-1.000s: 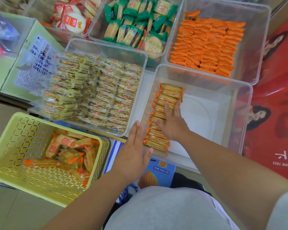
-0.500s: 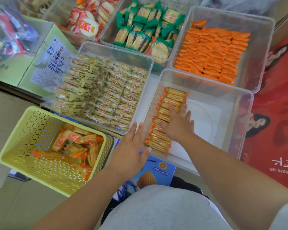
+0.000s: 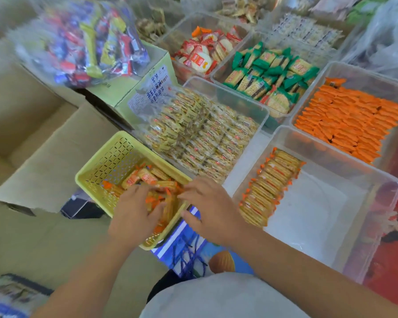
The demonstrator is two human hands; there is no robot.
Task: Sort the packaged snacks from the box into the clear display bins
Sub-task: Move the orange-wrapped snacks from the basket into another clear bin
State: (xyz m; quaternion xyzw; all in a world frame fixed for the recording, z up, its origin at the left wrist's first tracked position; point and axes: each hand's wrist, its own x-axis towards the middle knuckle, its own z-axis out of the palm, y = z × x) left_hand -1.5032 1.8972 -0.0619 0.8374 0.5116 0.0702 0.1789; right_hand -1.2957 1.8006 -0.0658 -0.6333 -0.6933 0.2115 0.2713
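The loose cracker packets (image 3: pixel 145 176), clear-wrapped with crimped orange ends, are heaped toward the near right corner of a yellow perforated plastic basket (image 3: pixel 106 161). The left hand (image 3: pixel 133 214) is sunk among them, its fingers (image 3: pixel 155 208) bent downward; whether a packet is gripped cannot be told through the blur. The right hand (image 3: pixel 213 211) is laid across the basket's right rim, its fingers (image 3: pixel 192 188) loosely spread and nearly straight, the tips touching the heap and the thumb held apart below.

Just right of the basket, one row of the same packets (image 3: pixel 269 187) is stood on edge along the left wall of a clear rectangular plastic bin (image 3: pixel 315 216). Four further clear bins are seen beyond it:
- one of pale crackers (image 3: pixel 205 131)
- one of flat orange sachets (image 3: pixel 349 120)
- one of green packets (image 3: pixel 269 72)
- one of round red-and-white packs (image 3: pixel 200 57)

An open cardboard box (image 3: pixel 32 134) is set at the left.
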